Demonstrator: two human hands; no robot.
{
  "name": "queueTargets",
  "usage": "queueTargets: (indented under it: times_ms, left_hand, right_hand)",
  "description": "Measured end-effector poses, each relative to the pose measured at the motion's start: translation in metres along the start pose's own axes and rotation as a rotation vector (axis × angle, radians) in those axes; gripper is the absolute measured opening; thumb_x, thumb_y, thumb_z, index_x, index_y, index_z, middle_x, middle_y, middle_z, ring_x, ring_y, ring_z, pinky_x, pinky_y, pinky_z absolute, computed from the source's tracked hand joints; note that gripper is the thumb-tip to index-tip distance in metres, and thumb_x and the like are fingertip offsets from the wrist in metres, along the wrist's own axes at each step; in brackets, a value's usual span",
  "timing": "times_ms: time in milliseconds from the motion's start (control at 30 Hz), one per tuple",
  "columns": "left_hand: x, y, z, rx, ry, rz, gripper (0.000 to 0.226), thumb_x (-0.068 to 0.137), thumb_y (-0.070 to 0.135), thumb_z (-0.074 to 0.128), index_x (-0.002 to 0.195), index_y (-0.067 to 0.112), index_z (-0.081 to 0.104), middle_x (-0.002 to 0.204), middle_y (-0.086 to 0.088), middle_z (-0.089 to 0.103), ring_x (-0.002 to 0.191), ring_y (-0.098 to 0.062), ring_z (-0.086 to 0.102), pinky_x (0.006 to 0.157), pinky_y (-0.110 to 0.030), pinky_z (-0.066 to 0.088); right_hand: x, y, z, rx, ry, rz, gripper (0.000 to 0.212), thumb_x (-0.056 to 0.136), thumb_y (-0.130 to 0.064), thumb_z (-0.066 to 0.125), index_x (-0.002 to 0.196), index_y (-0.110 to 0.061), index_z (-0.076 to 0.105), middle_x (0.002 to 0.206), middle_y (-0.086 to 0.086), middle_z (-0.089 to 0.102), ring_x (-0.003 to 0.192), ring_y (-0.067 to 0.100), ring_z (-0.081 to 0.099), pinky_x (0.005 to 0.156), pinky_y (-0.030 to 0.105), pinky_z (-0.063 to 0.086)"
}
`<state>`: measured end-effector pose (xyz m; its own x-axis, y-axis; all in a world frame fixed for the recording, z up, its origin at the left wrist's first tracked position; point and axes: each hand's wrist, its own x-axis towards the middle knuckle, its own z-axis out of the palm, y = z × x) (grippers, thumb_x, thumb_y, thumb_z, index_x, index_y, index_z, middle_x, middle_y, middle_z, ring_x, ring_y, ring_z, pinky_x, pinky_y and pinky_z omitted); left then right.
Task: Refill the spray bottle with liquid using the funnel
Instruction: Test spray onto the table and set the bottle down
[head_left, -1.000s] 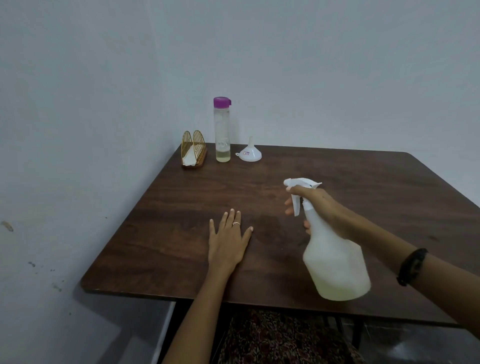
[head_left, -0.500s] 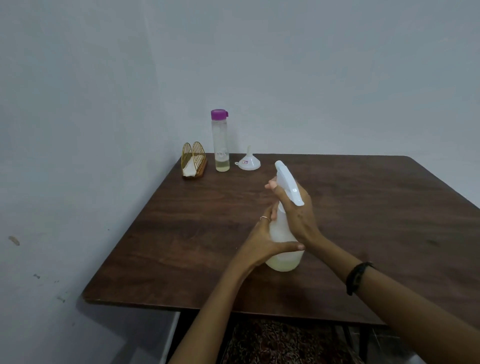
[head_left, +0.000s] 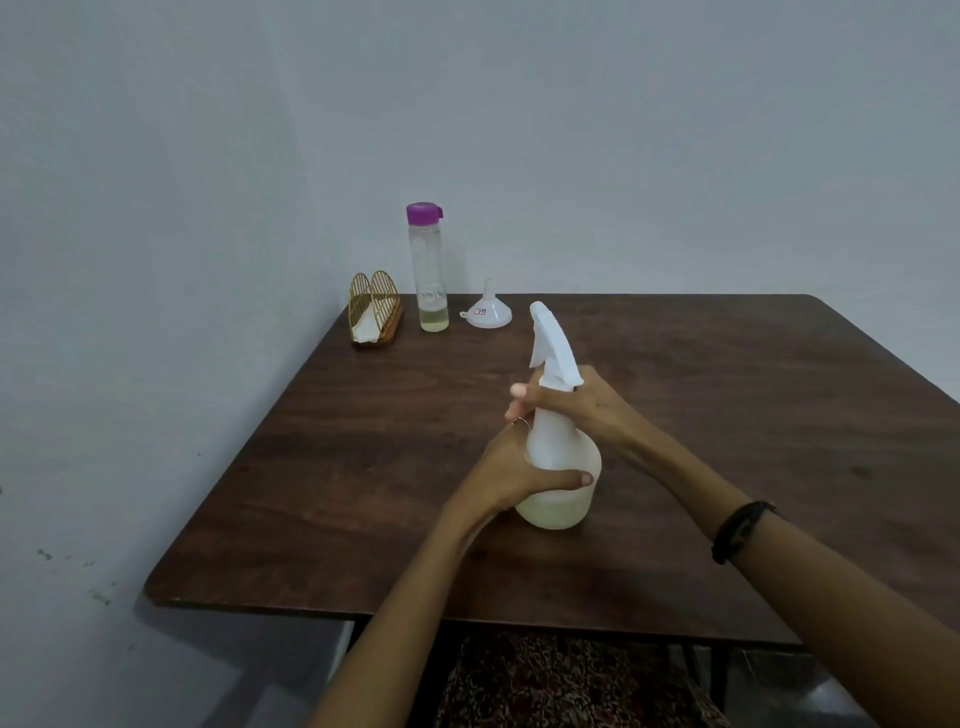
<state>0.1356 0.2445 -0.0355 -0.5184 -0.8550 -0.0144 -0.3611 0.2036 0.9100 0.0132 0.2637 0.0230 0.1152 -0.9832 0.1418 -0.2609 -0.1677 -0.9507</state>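
A white spray bottle stands upright in the middle of the dark wooden table, with a little pale liquid at its bottom. My left hand wraps around its body from the left. My right hand grips its neck just under the white trigger head. At the table's far left stands a tall clear bottle with a purple cap and a little yellowish liquid. To its right a white funnel rests upside down, spout up.
A gold wire napkin holder with a white napkin sits at the far left corner, against the grey wall. The table's near edge is just in front of my lap. A black band circles my right wrist.
The spray bottle came from the air at the right down onto the table's middle. My left hand left the tabletop and took hold of the bottle's body. My right hand slid to its neck.
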Motion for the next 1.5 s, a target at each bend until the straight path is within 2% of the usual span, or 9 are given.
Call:
queueTargets:
  times_ms: [233, 467, 600, 667, 767, 867, 1067, 1200, 1500]
  left_hand:
    - [0.003, 0.002, 0.028, -0.001, 0.33, 0.031, 0.069, 0.062, 0.035, 0.079, 0.123, 0.018, 0.051, 0.119, 0.003, 0.06, 0.114, -0.016, 0.054, 0.093, -0.037, 0.048]
    - [0.004, 0.004, 0.037, 0.072, 0.418, 0.072, 0.057, 0.074, 0.027, 0.071, 0.123, 0.008, 0.05, 0.119, -0.007, 0.058, 0.118, -0.024, 0.049, 0.096, -0.041, 0.046]
    - [0.0, 0.01, 0.038, 0.044, 0.437, 0.054, 0.042, 0.077, 0.03, 0.064, 0.109, 0.005, 0.055, 0.109, -0.008, 0.06, 0.111, -0.028, 0.054, 0.079, -0.033, 0.047]
    - [-0.001, 0.008, 0.03, 0.053, 0.324, 0.024, 0.05, 0.079, 0.025, 0.069, 0.122, 0.008, 0.05, 0.123, -0.005, 0.054, 0.118, -0.021, 0.05, 0.085, -0.026, 0.04]
    - [-0.011, -0.01, 0.012, -0.037, 0.087, -0.022, 0.103, 0.058, 0.042, 0.082, 0.142, 0.019, 0.028, 0.145, 0.003, 0.032, 0.128, -0.012, 0.035, 0.103, -0.03, 0.034]
    - [-0.022, -0.038, -0.001, 0.407, -0.085, -0.095, 0.129, 0.055, 0.061, 0.077, 0.149, 0.022, -0.002, 0.159, 0.001, -0.003, 0.146, -0.019, -0.003, 0.119, -0.046, -0.003]
    - [-0.022, -0.05, 0.002, 0.638, 0.052, -0.173, 0.116, 0.07, 0.071, 0.056, 0.149, 0.01, -0.003, 0.159, -0.004, -0.004, 0.146, -0.013, -0.006, 0.118, -0.038, -0.008]
    - [-0.013, -0.052, 0.002, 0.72, 0.049, -0.221, 0.114, 0.07, 0.08, 0.043, 0.149, 0.011, -0.001, 0.159, -0.003, -0.005, 0.146, -0.013, -0.008, 0.116, -0.042, -0.011]
    - [-0.015, -0.057, 0.011, 0.827, 0.202, -0.14, 0.088, 0.086, 0.069, 0.027, 0.148, 0.01, 0.007, 0.159, -0.004, 0.003, 0.146, -0.013, -0.003, 0.117, -0.044, -0.006]
  right_hand:
    - [-0.005, 0.017, 0.017, -0.009, 0.374, -0.069, 0.026, 0.085, -0.031, 0.065, 0.073, -0.009, 0.068, 0.07, -0.002, 0.07, 0.071, 0.006, 0.068, 0.073, 0.016, 0.049]
    - [-0.01, 0.01, 0.029, -0.012, 0.536, -0.063, 0.021, 0.088, -0.031, 0.063, 0.083, -0.01, 0.064, 0.071, -0.003, 0.068, 0.062, -0.005, 0.063, 0.058, 0.002, 0.044]
    - [-0.01, 0.01, 0.035, -0.049, 0.666, -0.052, 0.016, 0.088, -0.026, 0.063, 0.075, -0.018, 0.058, 0.076, 0.007, 0.065, 0.066, 0.013, 0.062, 0.056, 0.019, 0.047]
    - [-0.009, 0.012, 0.036, -0.112, 0.745, -0.057, 0.018, 0.084, -0.024, 0.066, 0.078, -0.02, 0.049, 0.087, 0.001, 0.051, 0.073, 0.01, 0.053, 0.059, 0.018, 0.041]
    - [-0.005, 0.017, 0.028, -0.165, 0.677, -0.113, 0.042, 0.078, -0.017, 0.071, 0.104, -0.022, 0.038, 0.114, -0.002, 0.035, 0.094, 0.011, 0.049, 0.071, 0.018, 0.045]
    - [-0.005, 0.015, 0.015, 0.066, 0.442, -0.166, 0.063, 0.077, -0.01, 0.065, 0.13, -0.024, 0.034, 0.128, -0.002, 0.041, 0.079, 0.02, 0.06, 0.066, 0.032, 0.054]
    - [-0.012, -0.005, -0.003, 0.117, 0.298, -0.005, 0.015, 0.086, -0.02, 0.062, 0.095, -0.009, 0.065, 0.09, 0.01, 0.064, 0.04, 0.011, 0.046, 0.047, 0.026, 0.042]
    - [-0.028, -0.011, -0.016, 0.137, 0.244, 0.233, 0.045, 0.089, -0.048, 0.055, 0.097, -0.005, 0.064, 0.088, 0.015, 0.068, 0.039, 0.011, 0.047, 0.042, 0.022, 0.04]
    - [-0.051, -0.008, -0.011, 0.147, 0.463, 0.182, 0.047, 0.09, -0.045, 0.054, 0.085, 0.001, 0.061, 0.072, 0.013, 0.059, 0.039, 0.014, 0.046, 0.043, 0.026, 0.042]
